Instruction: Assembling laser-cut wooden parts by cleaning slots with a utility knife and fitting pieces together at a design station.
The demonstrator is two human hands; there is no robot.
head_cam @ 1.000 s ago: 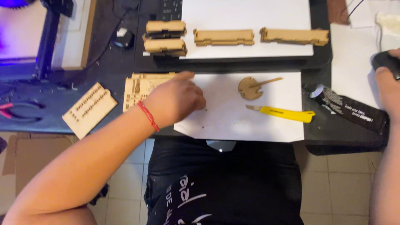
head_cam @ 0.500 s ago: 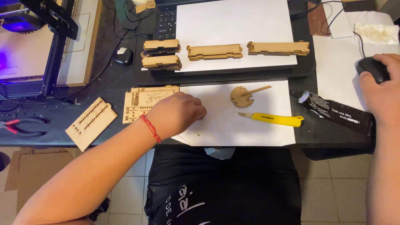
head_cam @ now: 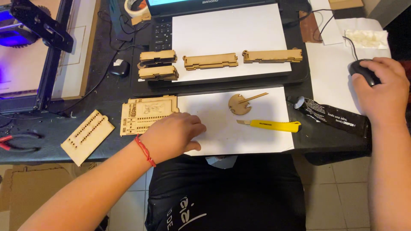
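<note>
My left hand [head_cam: 173, 136] rests palm down on the left part of a white sheet [head_cam: 257, 137], beside an engraved laser-cut wooden panel [head_cam: 143, 112]; its fingers are loosely curled and nothing shows in them. My right hand [head_cam: 379, 90] is closed over a black computer mouse [head_cam: 363, 72] at the right. On the sheet lie a round wooden piece with a thin stick [head_cam: 240, 104] and a yellow utility knife [head_cam: 269, 125]. A black glue tube [head_cam: 332, 116] lies between knife and mouse.
Stacked wooden cut parts [head_cam: 158, 64], [head_cam: 210, 61], [head_cam: 272, 55] sit on a second white sheet over a laptop [head_cam: 162, 32]. A perforated wooden strip [head_cam: 87, 137] and red-handled pliers [head_cam: 17, 143] lie left. A laser cutter [head_cam: 30, 51] stands at far left.
The view has shifted so the desk sits lower in frame. My left hand slid slightly toward me on the sheet. My right hand settled onto the mouse.
</note>
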